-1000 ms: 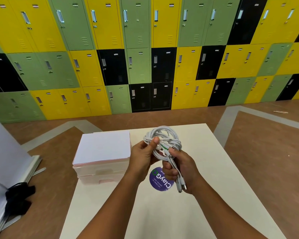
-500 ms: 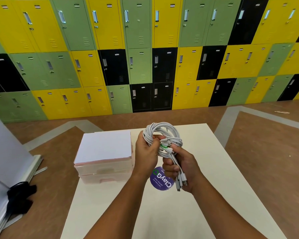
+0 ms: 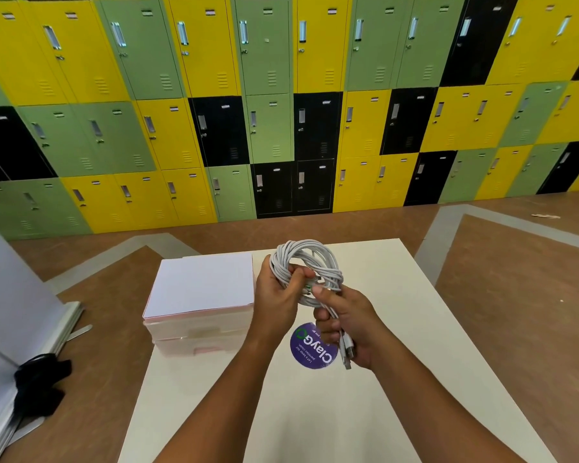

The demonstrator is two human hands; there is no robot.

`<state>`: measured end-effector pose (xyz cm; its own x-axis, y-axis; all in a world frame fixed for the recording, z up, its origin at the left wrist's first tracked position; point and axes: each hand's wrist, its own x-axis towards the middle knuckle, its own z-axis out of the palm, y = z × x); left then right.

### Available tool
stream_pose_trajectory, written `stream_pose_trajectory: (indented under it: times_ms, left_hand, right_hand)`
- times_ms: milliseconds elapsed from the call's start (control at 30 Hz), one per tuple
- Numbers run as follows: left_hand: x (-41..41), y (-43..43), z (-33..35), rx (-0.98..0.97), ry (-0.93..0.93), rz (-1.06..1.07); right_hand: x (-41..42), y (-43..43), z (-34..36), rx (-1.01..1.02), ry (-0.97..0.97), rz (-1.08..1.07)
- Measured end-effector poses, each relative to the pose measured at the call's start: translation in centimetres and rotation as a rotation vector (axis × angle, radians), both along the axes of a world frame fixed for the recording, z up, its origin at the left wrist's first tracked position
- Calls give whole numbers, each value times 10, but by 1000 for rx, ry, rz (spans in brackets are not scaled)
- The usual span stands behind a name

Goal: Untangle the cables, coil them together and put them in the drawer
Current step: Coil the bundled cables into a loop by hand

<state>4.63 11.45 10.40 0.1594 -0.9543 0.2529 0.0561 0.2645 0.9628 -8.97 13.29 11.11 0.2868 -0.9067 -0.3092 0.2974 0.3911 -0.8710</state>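
Note:
A coil of white cables (image 3: 310, 259) is held above the white table (image 3: 398, 329). My left hand (image 3: 279, 295) grips the coil's left side, fingers curled through the loop. My right hand (image 3: 345, 324) grips the loose cable ends below the coil; their USB plugs (image 3: 347, 352) stick out under my fist. A small pink-and-white drawer unit (image 3: 199, 332) with a white top stands on the table to the left of my hands; its drawers look closed.
A round purple sticker (image 3: 310, 350) lies on the table under my hands. A wall of yellow, green and black lockers (image 3: 281, 111) stands beyond. A white board (image 3: 10, 312) and a black object (image 3: 37, 382) are on the brown floor at left.
Both hands stay on the coil. The left hand has shifted its grip on the loop, and the coil sits slightly further left and higher. The plugs still hang from the right fist.

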Motion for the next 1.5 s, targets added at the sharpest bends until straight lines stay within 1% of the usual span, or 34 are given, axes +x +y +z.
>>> stream_pose_trajectory:
  times_ms: [100,233,333,400,433,533,567,633,700,833,967,1067,1167,1233,1333,1500]
  left_hand:
    - [1,2,0,10,-27,-103]
    - [3,3,-3,59,-125,-239]
    - [1,1,-5,26,-181,-194]
    - [-5,2,-3,2,-141,-138]
    - [-7,2,-1,-7,-105,-117]
    - [-10,0,4,21,46,-94]
    - [-10,-1,4,49,111,-100]
    - [-12,-3,5,108,243,-117]
    - [-13,-4,3,138,273,-103]
    - [-17,-4,0,133,157,-39]
    - [-19,-5,2,132,139,29]
    - [-20,-4,1,129,135,45]
    - [-20,-2,-1,128,100,52]
    - [-20,0,-3,103,39,40]
    - [-22,2,-3,52,-76,51]
    - [-28,6,6,-2,-156,140]
  right_hand:
    - [0,-3,-1,-61,129,-68]
    - [-4,-6,-2,-63,169,-135]
    - [-5,-6,-1,-76,175,-132]
    - [-7,-7,0,-77,178,-122]
    - [-8,-7,1,-67,149,-110]
    - [-14,-8,4,10,-53,-55]
    - [-15,-9,5,19,-88,-38]
    - [-15,-9,5,2,-100,-19]
    - [-13,-10,4,-19,-61,-27]
    - [-10,-10,0,-32,-1,-73]
    - [-5,-10,-5,-108,44,-83]
    - [-7,-13,-5,-178,132,-112]
    - [-6,-15,-4,-205,199,-183]
    - [-5,-15,-3,-204,228,-240]
    - [-3,-15,0,-185,238,-305]
    - [1,-14,1,-132,194,-346]
